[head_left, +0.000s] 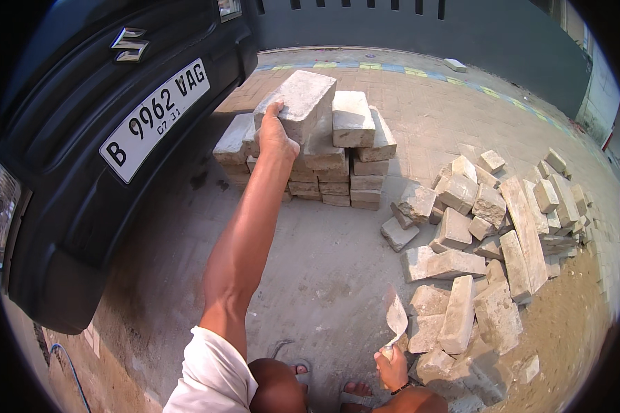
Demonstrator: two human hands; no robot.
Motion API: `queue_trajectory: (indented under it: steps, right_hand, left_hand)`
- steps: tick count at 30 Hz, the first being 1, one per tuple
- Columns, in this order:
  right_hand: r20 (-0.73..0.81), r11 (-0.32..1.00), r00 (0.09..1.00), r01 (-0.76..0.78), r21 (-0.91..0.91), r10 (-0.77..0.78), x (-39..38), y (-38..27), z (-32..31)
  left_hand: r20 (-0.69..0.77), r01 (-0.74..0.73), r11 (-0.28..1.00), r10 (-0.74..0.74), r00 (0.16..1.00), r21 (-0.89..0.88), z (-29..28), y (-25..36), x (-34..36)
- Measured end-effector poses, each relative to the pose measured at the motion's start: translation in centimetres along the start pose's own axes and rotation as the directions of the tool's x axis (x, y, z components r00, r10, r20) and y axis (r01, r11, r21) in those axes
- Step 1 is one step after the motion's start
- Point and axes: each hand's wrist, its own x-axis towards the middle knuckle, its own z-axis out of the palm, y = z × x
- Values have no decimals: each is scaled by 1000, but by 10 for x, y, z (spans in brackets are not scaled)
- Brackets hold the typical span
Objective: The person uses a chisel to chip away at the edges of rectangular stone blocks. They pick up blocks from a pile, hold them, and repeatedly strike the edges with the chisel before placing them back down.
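My left hand (277, 135) reaches forward with its fingers closed over the near side of a pale grey paving block (302, 98). That block sits on top of a stack of paving blocks (320, 162), and whether it is lifted off the stack I cannot tell. Next to it on the pile lies another light block (353, 118). Low at the right, my right hand (393, 372) is wrapped round the handle of a trowel (396, 316). The trowel's dusty blade points up and away from me, close to loose blocks.
Heaped at the right are whole and broken paving blocks (455, 193), with a long one (523, 220) leaning across. Sandy soil (572, 303) edges the heap. The dark front of a vehicle (83, 227) stands close at the left. A grey wall (393, 34) closes the far side.
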Motion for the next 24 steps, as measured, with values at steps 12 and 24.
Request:
queue_trajectory:
  steps: [12, 24]
  right_hand:
    - [-60, 983, 997, -53, -174, 43, -6, 18, -11]
    - [139, 987, 978, -147, -66, 155, -29, 4, -17]
  left_hand:
    - [356, -272, -393, 158, 921, 878, -14, -65, 19]
    - [780, -970, -111, -577, 242, 218, -29, -188, -154]
